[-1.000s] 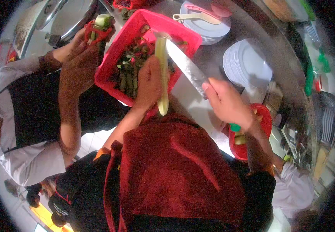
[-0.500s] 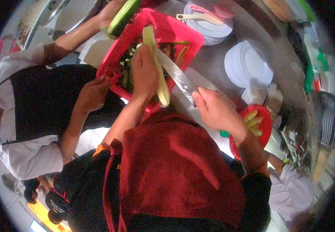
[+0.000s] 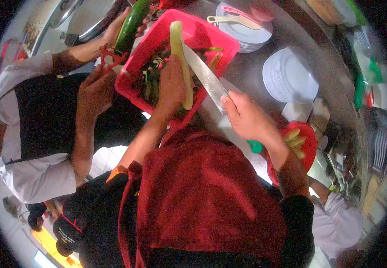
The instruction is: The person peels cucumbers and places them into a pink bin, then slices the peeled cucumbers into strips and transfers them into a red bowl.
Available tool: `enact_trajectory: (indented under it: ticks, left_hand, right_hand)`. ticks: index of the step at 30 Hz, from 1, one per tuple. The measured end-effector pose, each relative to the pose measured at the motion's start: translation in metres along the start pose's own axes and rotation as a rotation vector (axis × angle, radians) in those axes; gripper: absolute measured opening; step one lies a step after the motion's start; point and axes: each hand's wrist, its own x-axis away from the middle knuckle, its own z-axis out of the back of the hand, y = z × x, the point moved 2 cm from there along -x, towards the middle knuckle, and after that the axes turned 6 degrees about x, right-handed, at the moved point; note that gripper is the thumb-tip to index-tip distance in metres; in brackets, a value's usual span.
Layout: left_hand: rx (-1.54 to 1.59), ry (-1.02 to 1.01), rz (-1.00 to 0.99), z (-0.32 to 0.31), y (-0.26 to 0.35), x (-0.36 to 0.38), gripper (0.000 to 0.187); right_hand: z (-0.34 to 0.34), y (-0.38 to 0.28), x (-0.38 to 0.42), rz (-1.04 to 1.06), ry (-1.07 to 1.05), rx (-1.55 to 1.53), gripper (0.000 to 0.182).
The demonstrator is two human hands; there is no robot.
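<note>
My left hand [image 3: 172, 85] is wrapped round a long, pale, peeled cucumber [image 3: 176, 38], held lengthwise over a pink-red basin [image 3: 133, 91] of peelings and scraps. In my right hand [image 3: 249, 117] is the handle of a large kitchen knife [image 3: 206, 80]. Its blade slants up and left, with the tip end right at the cucumber's side. To my left, a co-worker's hand [image 3: 96, 91] grips a red peeler [image 3: 112, 58] at the lower end of a green cucumber [image 3: 132, 27], which the person's other hand steadies.
White plates [image 3: 291, 73] are stacked on the metal counter beyond my right hand. Another plate stack [image 3: 244, 33] behind the basin carries a cream-handled peeler [image 3: 233, 20]. Beneath my right forearm sits a red bowl [image 3: 309, 138] with pale cucumber pieces [image 3: 295, 143].
My cucumber has shifted upward, and the knife's tip end has come out along its right side. The co-worker's lower hand has risen from the basin's rim, bringing the peeler to the green cucumber.
</note>
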Motion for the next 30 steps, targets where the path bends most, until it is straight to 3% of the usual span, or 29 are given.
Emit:
enact_trajectory:
  ticks: [11,13,16,20,22,29,30]
  left_hand:
    - [-0.241,0.105,-0.233,-0.014,0.004,-0.003,0.058]
    - [-0.029,0.063,-0.199,-0.019,0.016,0.004,0.059]
    - [-0.058,0.169,-0.119,-0.017,0.025,0.005,0.061]
    - [-0.003,0.161,-0.079,-0.015,0.023,0.005,0.062]
    - [-0.050,0.227,-0.287,-0.014,0.015,0.001,0.052]
    - [0.037,0.271,-0.224,-0.014,0.013,0.000,0.051]
    - [-0.026,0.294,-0.297,-0.013,0.010,-0.001,0.050]
  right_hand:
    - [-0.009,-0.010,0.007,-0.057,0.060,0.013,0.026]
    - [-0.011,-0.013,0.009,-0.038,0.090,0.013,0.025]
    - [-0.015,-0.021,0.013,-0.048,0.070,-0.015,0.025]
    - [-0.017,-0.022,0.016,-0.045,0.094,0.045,0.023]
    - [-0.016,-0.024,0.018,-0.058,0.088,0.062,0.023]
    - [-0.029,-0.024,0.015,-0.009,0.111,0.054,0.022]
    - [-0.031,-0.024,0.013,-0.018,0.109,0.038,0.022]
